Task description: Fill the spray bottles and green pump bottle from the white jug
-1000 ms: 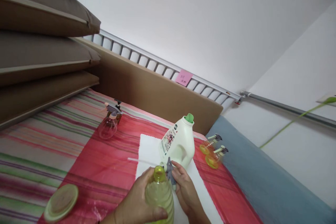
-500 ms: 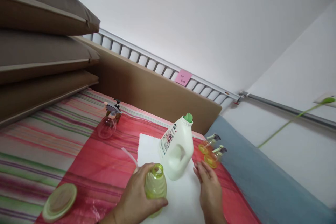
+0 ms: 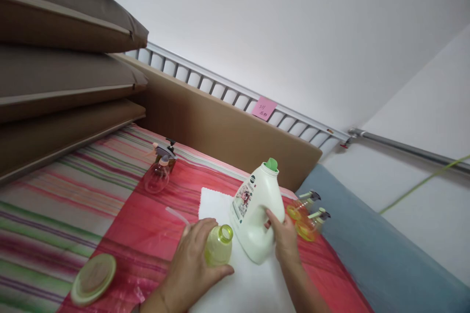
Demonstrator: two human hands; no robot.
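My left hand (image 3: 194, 257) is wrapped round a yellow-green see-through bottle (image 3: 219, 247) with an uncapped neck. To its right stands a large pale green detergent jug (image 3: 257, 210) with a green spout in its mouth and a printed label. My right hand (image 3: 284, 237) grips the jug's handle, fingers through the opening. A white cloth (image 3: 216, 199) lies beneath both containers. A clear tube (image 3: 176, 215) sticks out just behind my left hand; its lower end is hidden.
Two spray bottles with yellow bases (image 3: 310, 225) stand at the right. A pink spray bottle (image 3: 157, 176) and a darker one stand at the back left. A round pale green lid (image 3: 93, 279) lies front left. Stacked cushions (image 3: 73, 68) and a brown board (image 3: 220, 122) border the surface.
My right hand has moved from beside the jug onto its handle and closed round it. The bottle in my left hand is tipped more toward the jug. The view has shifted slightly.
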